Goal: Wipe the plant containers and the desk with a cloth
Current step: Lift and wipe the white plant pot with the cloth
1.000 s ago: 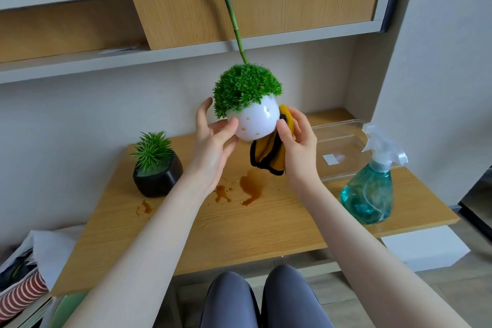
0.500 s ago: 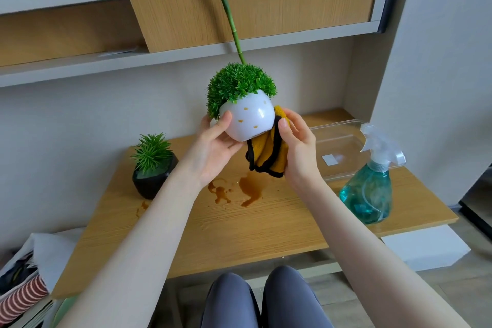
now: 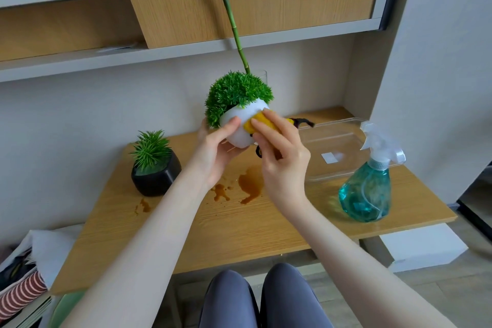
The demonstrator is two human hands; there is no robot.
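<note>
Writing: none legible; blank white sticker (image 3: 331, 157) on clear tray (image 3: 346, 141), frame right. Frame centre, left hand (image 3: 215, 152) grips white pot (image 3: 239, 128) above stained wooden desk (image 3: 239, 221); right hand (image 3: 282, 160) presses yellow cloth (image 3: 262, 124) against it. Black pot (image 3: 155, 177) left, spray bottle (image 3: 367, 189) right, shelves (image 3: 80, 61) above.

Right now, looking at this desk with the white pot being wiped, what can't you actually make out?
Head view only:
- Far side and base of the white pot: hidden by the left hand and right hand.
- Most of the yellow cloth: covered by the right hand's fingers.
- Glass vase behind the pot: only its rim shows.
- Top of the green stem: cut off by the upper edge.
- Label on the clear tray: too small to read.
</note>
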